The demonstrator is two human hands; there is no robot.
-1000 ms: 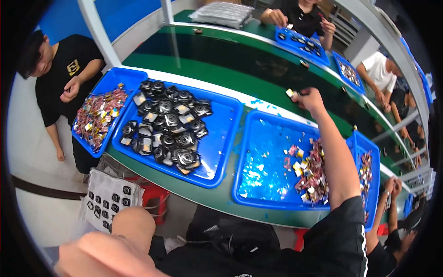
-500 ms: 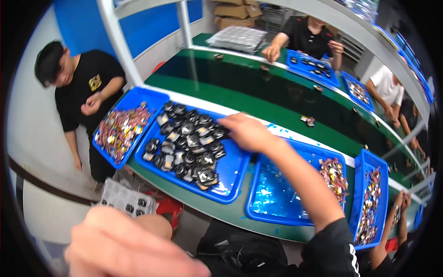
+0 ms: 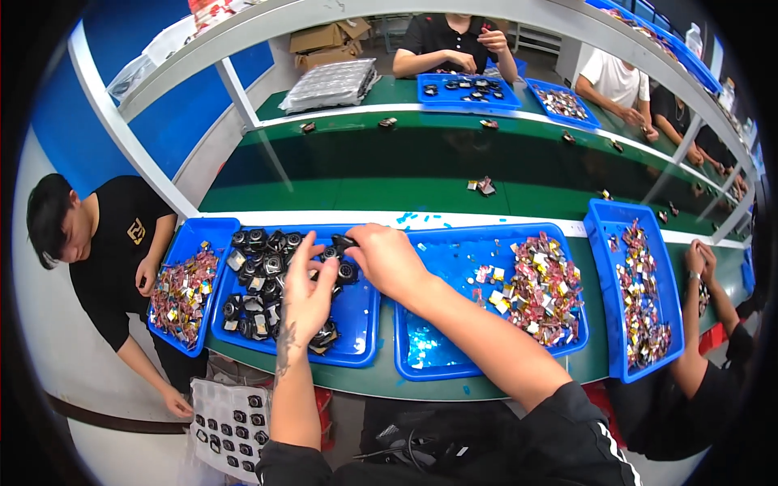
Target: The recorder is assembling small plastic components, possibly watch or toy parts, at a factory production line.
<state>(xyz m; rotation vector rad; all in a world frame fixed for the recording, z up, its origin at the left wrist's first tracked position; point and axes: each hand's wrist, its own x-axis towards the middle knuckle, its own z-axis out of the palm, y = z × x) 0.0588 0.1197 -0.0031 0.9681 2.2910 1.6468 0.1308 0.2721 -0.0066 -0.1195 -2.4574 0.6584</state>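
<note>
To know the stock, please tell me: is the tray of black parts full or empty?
The blue tray is partly full: black parts crowd its left; bare bottom shows at right.

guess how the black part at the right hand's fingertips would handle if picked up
The black part is probably stiff, its casing looking hard and molded. It seems light, being small beside the right hand. It may slide rather than roll, as similar parts look blocky.

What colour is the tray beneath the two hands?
The tray is blue, seen best in the head view.
</note>
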